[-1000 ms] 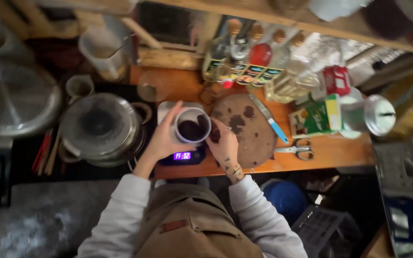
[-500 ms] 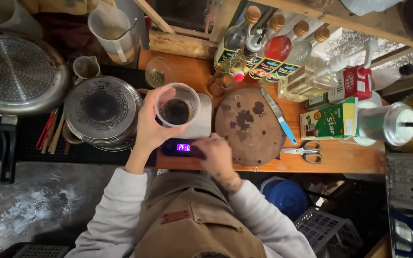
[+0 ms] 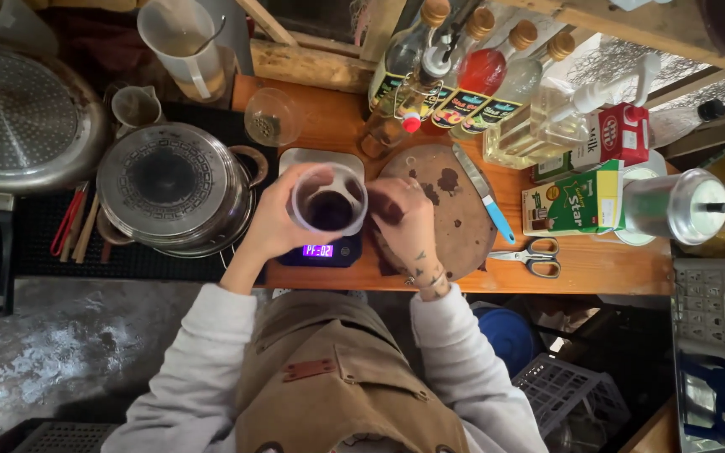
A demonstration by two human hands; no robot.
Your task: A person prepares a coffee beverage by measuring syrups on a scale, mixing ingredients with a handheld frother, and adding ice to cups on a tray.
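**Cup lifted over the scale**

The left hand [image 3: 274, 222] wraps its fingers [image 3: 299, 180] round a clear cup [image 3: 329, 201] of dark liquid, holding it upright above the scale [image 3: 320, 250], so nothing spills. The right hand [image 3: 404, 222] rests curled at the cup's right, on the near edge of the round board [image 3: 442, 210]; whether it grips anything I cannot tell. A pot [image 3: 169, 189] sits left, scissors [image 3: 534, 256] right.

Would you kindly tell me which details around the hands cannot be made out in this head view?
- Platform of the small digital kitchen scale: mostly hidden beneath the clear plastic cup of dark liquid in the left hand.
- Right hand: its fingertips are lost behind the cup's rim; whether they touch it is unclear.
- Round wooden cutting board: near part covered by the right hand.
- Large metal pan: cut off by the left edge.
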